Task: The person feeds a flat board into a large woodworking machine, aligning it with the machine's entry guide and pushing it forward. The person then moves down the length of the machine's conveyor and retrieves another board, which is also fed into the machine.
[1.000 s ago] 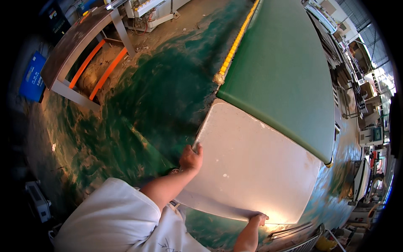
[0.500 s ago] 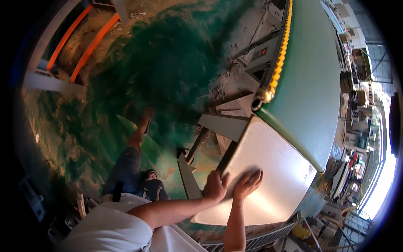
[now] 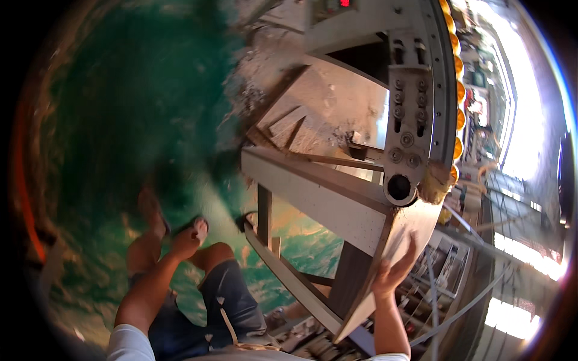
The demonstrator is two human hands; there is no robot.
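Note:
My right hand lies against the pale top board of a small stand, near its outer edge, with its fingers stretched out and nothing in them. The stand's wooden frame and legs spread below, left of that hand. My left hand hangs low over the floor in front of my knee, close to my sandalled foot in the picture. Its fingers are blurred and overlap the foot, so what they do is unclear.
A conveyor's metal end plate with bolts and a round tube end adjoins the stand, with yellow rollers along its side. Loose boards and debris lie beneath. The green floor is dusty. Shelving stands at the right.
My left hand has left the board and dropped toward the floor. My right hand stays at the board. The view has swung lower, bringing the conveyor's side and the stand's legs closer.

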